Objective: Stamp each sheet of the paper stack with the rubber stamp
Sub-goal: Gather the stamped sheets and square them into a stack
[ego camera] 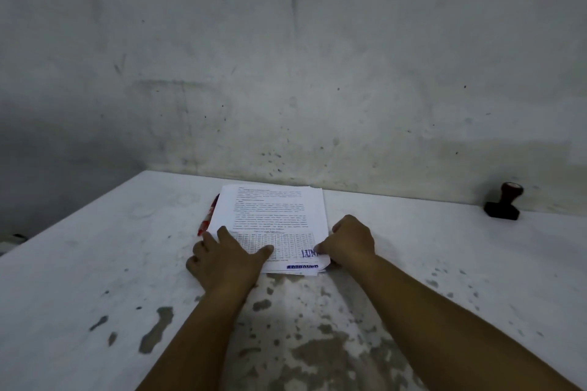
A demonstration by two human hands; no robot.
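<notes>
A stack of printed white sheets (273,209) lies on the table against the wall. The top sheet carries text, a table and a blue stamp mark near its lower right corner; another blue mark shows on a sheet edge below. My left hand (222,260) lies flat on the stack's lower left, fingers spread. My right hand (349,242) pinches the lower right corner of the top sheet between thumb and fingers. The rubber stamp (505,203), dark with a round knob handle, lies untouched on the table far to the right by the wall.
A red and white object (208,215) pokes out from under the stack's left edge. The white table (95,263) has worn grey patches near me. A stained wall (286,72) rises right behind the stack.
</notes>
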